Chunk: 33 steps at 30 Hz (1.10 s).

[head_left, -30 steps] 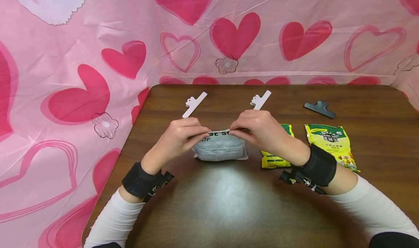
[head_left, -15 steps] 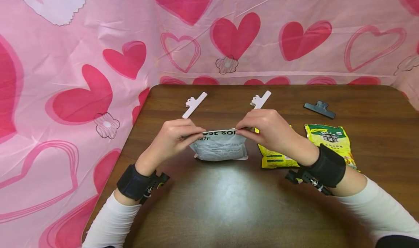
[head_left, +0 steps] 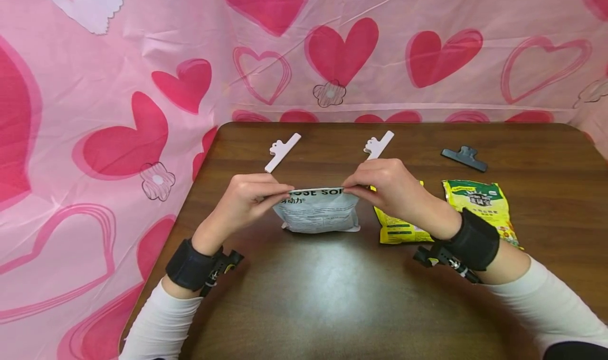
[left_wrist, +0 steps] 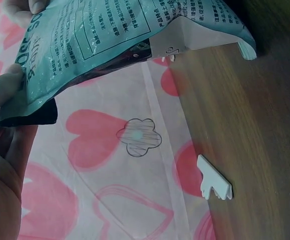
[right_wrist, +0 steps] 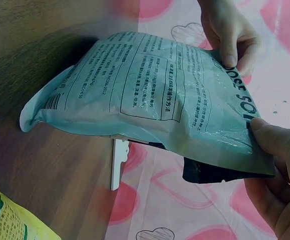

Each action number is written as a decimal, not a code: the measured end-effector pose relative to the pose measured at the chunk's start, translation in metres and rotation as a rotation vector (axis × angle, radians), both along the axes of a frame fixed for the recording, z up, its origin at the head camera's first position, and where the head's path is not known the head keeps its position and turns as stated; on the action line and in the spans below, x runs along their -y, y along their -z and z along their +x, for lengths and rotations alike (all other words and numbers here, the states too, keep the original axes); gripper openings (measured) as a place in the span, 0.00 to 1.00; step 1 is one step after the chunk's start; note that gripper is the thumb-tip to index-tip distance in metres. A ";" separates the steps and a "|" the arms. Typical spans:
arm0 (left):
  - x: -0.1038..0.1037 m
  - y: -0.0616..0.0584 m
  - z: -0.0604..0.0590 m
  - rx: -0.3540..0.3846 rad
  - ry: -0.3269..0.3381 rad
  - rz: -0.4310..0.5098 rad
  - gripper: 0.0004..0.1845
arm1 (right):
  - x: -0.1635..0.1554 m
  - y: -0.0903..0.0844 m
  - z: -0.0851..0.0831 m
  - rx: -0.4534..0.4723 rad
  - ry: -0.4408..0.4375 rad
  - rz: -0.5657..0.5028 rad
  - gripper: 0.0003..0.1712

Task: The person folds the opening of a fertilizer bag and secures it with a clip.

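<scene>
A plump pale blue printed bag (head_left: 320,215), its lettering partly reading "OSE SOI", stands on the table with its top edge stretched level. My left hand (head_left: 249,197) pinches the left end of that edge between thumb and fingers. At the other end, my right hand (head_left: 389,187) pinches the top edge likewise. The right wrist view shows the bag's text side (right_wrist: 155,90), with the thumb on this face and fingers behind. Beneath the pinched edge a dark flap (right_wrist: 212,172) hangs behind the bag; most of its far side is hidden.
Two white clips (head_left: 283,152) (head_left: 379,145) lie behind the hands, and a dark clip (head_left: 464,158) lies farther right. Two yellow-green packets (head_left: 404,231) (head_left: 480,204) are on the right, one partly under my right forearm. A pink heart-patterned cloth (head_left: 266,22) hangs beyond the wooden table (head_left: 328,296).
Both hands have spread apart along the bag's top edge, left hand leftward and right hand slightly rightward. More of the lettering now shows between them. The clips have stayed put.
</scene>
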<state>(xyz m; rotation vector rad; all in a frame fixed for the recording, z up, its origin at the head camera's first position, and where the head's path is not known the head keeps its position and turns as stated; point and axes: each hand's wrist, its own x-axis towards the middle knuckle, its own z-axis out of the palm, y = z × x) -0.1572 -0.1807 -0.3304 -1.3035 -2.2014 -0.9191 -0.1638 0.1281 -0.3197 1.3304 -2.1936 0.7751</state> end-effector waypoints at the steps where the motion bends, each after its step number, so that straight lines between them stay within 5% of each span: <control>1: 0.000 0.000 0.000 -0.005 0.001 0.003 0.15 | 0.000 0.000 -0.001 -0.005 -0.004 -0.007 0.13; 8: -0.001 -0.001 -0.002 -0.057 0.027 0.014 0.16 | 0.000 0.000 -0.003 -0.008 -0.027 -0.022 0.13; 16: 0.002 -0.004 0.002 -0.002 -0.006 -0.016 0.16 | -0.001 -0.001 -0.003 0.018 -0.029 -0.001 0.14; 22: 0.015 -0.001 0.009 0.054 -0.072 0.066 0.14 | -0.001 -0.004 -0.001 0.040 -0.024 0.038 0.13; 33: 0.020 0.003 0.009 0.072 -0.081 0.101 0.14 | 0.003 -0.008 0.000 0.001 -0.010 0.082 0.13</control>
